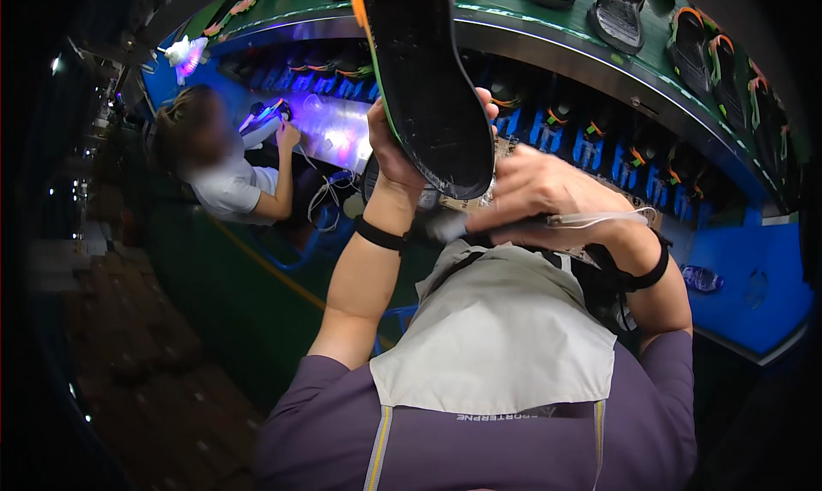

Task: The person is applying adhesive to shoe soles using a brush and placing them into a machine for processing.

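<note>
My left hand [392, 153] is closed round a black shoe sole [432, 89] with an orange and green edge. It holds the sole upright before me, fingers curling behind it and showing at its right side. Wet-looking shiny patches lie on the dark face, most clearly at the lower end. To the right of the sole, my right hand [544, 187] is blurred by motion, its fingers bent together. Just left of those fingers is a brush-like tool [447, 226] with a pale, smeared tip. Its grip is mostly hidden by the hand.
Shoe soles [618, 16] lie along a green conveyor belt [548, 16] with a metal edge. Under it, several shoes sit on blue holders [586, 153]. A co-worker [231, 170] works at a lit table [330, 123] on the left. A bottle [702, 278] lies on a blue surface at right.
</note>
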The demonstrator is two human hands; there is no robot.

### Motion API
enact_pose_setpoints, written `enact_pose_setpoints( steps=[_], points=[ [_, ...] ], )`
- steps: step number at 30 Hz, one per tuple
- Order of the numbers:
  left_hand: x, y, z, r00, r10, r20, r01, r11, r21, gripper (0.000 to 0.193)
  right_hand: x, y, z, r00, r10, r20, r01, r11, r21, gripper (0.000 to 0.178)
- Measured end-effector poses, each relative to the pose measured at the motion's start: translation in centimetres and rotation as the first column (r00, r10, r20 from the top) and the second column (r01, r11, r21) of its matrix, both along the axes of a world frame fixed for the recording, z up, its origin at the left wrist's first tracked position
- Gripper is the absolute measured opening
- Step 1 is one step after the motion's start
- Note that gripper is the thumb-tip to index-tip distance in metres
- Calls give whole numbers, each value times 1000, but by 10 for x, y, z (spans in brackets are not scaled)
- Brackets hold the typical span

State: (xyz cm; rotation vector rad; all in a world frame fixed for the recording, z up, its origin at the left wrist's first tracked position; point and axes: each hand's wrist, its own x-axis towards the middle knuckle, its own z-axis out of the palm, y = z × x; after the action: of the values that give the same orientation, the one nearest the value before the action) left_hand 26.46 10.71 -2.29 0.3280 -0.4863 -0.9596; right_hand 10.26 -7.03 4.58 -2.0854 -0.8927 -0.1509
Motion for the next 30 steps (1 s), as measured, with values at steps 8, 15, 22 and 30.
enact_pose_setpoints(
  steps=[8, 15, 22, 30],
  points=[
    [5, -10, 28, 997, -47, 59, 39, 990, 137, 93, -2, -13, -6, 994, -108, 15, 108, 994, -7, 38],
    [21, -24, 32, 961, -147, 234, 79, 957, 278, 85, -3, -25, 1, 961, -260, -96, 261, 965, 0, 38],
    [42, -37, 31, 952, -213, 220, 114, 913, 392, 43, -1, -37, -4, 953, -283, -110, 282, 959, -21, 38],
    [43, -52, 40, 912, -345, 220, 132, 758, 639, 44, 0, -40, -3, 946, -323, 16, 318, 919, -231, 35]
  ],
)
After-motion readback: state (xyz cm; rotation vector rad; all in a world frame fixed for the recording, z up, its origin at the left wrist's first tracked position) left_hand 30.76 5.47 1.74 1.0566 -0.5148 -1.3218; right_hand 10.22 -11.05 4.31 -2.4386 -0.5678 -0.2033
